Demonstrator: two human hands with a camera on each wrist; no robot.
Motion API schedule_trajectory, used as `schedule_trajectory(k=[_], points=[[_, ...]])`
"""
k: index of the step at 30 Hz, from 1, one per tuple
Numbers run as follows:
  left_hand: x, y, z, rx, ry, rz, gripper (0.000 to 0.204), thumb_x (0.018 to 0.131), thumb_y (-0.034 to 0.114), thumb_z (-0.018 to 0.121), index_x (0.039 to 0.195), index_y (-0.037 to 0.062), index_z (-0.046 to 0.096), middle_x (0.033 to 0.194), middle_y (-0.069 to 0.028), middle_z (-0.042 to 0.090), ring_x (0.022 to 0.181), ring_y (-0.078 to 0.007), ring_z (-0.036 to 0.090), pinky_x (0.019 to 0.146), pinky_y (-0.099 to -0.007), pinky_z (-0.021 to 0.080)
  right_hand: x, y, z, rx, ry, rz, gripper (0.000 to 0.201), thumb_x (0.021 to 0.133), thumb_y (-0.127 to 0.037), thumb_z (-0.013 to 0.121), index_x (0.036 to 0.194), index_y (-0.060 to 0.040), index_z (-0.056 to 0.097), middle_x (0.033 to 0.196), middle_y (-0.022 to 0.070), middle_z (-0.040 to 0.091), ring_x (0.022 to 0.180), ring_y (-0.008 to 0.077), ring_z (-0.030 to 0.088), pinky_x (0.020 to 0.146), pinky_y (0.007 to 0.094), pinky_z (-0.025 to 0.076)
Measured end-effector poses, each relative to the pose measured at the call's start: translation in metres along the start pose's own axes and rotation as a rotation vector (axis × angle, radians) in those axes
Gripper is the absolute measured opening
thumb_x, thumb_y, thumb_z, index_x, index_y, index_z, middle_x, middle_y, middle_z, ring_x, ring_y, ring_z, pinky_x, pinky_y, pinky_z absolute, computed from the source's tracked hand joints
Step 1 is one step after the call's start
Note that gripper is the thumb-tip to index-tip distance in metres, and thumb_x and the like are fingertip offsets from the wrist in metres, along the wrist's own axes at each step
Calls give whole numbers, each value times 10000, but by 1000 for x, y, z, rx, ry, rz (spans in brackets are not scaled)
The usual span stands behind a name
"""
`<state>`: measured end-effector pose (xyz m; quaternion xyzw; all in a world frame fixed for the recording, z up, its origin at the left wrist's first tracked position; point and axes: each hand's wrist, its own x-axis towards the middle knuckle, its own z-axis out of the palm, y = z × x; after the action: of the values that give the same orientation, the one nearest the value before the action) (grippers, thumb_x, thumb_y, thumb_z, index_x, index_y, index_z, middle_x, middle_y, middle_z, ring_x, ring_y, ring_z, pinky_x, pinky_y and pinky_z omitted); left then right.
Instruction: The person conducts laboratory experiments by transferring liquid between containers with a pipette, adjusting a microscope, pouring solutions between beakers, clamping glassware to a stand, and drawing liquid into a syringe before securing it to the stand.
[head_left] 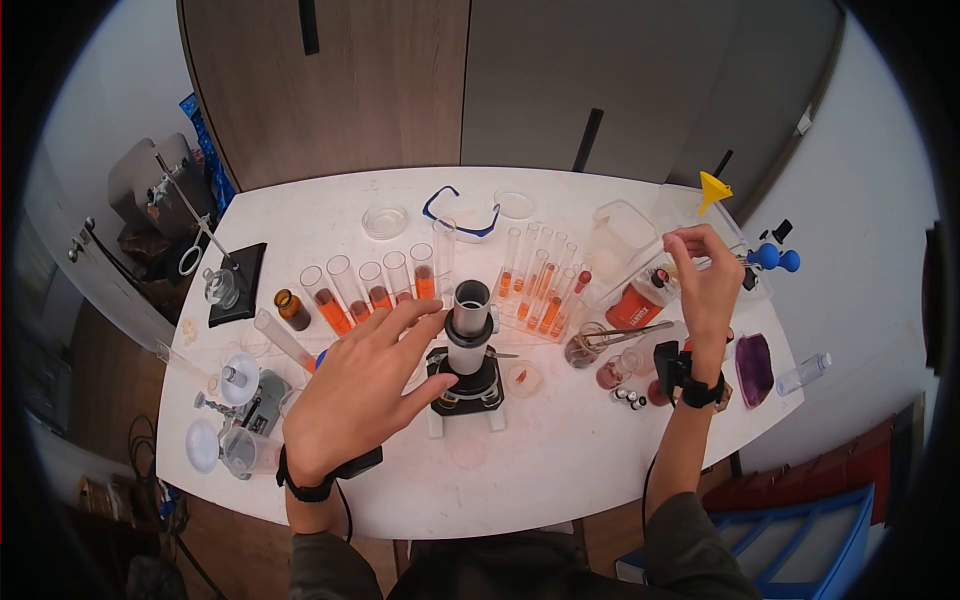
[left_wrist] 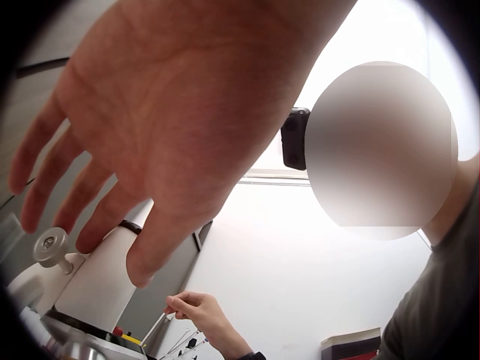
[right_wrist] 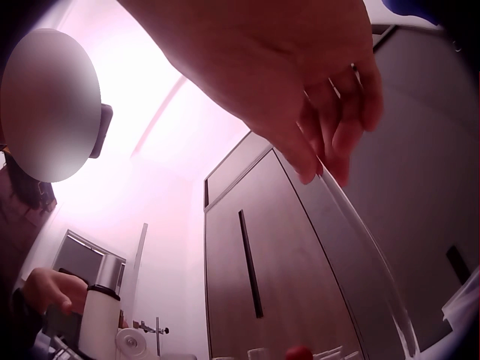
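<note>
L hand (head_left: pixel 365 385) is open, fingers spread, beside microscope (head_left: pixel 468 350) on counter (head_left: pixel 560 485); can't tell if touching. R hand (head_left: pixel 708 280) grip pinches top end of clear rod (right_wrist: pixel 360 225), slanting down, R of test tubes (head_left: pixel 540 285).

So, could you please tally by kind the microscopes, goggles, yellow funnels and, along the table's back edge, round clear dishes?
Microscope: 1
Goggles: 1
Yellow funnel: 1
Round clear dishes: 2
Total: 5
</note>
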<state>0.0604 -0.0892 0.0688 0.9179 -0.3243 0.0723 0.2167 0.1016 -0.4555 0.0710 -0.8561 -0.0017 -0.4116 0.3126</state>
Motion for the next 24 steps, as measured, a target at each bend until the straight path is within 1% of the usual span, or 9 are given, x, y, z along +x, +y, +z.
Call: schedule_trajectory(k=[7, 8, 10, 11, 12, 14, 18, 20, 24], points=[[-1, -1, 1, -7, 16, 40, 568, 945, 278, 684, 1385, -31, 499, 1408, -194, 518, 1187, -392, 581, 1007, -449, 471, 0, -2, -8, -27, 51, -21, 124, 881, -90, 760, 918, 20, 714, 788, 75, 727, 717, 127, 661, 704, 262, 513], [0, -1, 1, -30, -10, -11, 619, 923, 321, 716, 1409, 2, 503, 1443, -187, 522, 1297, -384, 536, 1068, -444, 454, 1, -2, -9, -61, 91, -36, 122, 883, -87, 757, 917, 21, 713, 793, 76, 729, 725, 128, 664, 719, 264, 515], [-1, -2, 2, -23, -11, -4, 618, 937, 328, 698, 1416, -5, 492, 1438, -195, 524, 1301, -384, 535, 1075, -443, 449, 1, -4, -11, -61, 16, -14, 111, 889, -81, 746, 916, 21, 710, 794, 71, 729, 737, 126, 666, 743, 261, 514], [-2, -5, 7, -1, 61, 79, 559, 960, 266, 668, 1385, -40, 473, 1325, -199, 532, 1168, -384, 574, 987, -458, 482, 1, 0, -10, -47, 40, -44, 100, 899, -76, 732, 926, 17, 708, 795, 63, 726, 738, 124, 658, 745, 261, 512], [-1, -5, 7, -12, 50, 75, 571, 959, 264, 667, 1394, -46, 465, 1328, -203, 534, 1168, -380, 575, 986, -461, 485, 2, 0, -12, -44, 56, -53, 95, 903, -70, 725, 939, 15, 703, 797, 59, 720, 738, 124, 650, 757, 262, 508], [-2, -2, 1, -79, -34, -6, 626, 969, 281, 653, 1464, -26, 423, 1416, -202, 516, 1303, -365, 513, 1083, -448, 426, 2, -6, -17, -71, 76, -54, 98, 913, -73, 717, 941, 18, 691, 799, 50, 707, 752, 121, 641, 777, 260, 505], [-7, 1, 0, -67, 8, -20, 696, 966, 279, 658, 1517, -15, 350, 1421, -215, 503, 1314, -384, 499, 1087, -454, 416, -1, -24, -35, -108, 59, -57, 116, 958, -111, 692, 970, 3, 697, 858, 56, 717, 814, 123, 660, 817, 257, 501], [-10, 4, -6, -75, -12, -50, 718, 964, 283, 663, 1528, -14, 333, 1430, -221, 494, 1320, -397, 492, 1091, -460, 415, 0, -29, -48, -124, 123, -142, 117, 972, -125, 682, 981, -10, 699, 896, 58, 713, 852, 125, 653, 841, 263, 496], [-20, 5, -6, -26, 147, 13, 734, 956, 286, 675, 1540, 8, 330, 1384, -208, 524, 1236, -402, 531, 1041, -465, 440, 8, -61, -69, -120, 215, -248, 109, 986, -111, 659, 970, -4, 671, 882, 41, 682, 854, 123, 639, 852, 276, 491]])
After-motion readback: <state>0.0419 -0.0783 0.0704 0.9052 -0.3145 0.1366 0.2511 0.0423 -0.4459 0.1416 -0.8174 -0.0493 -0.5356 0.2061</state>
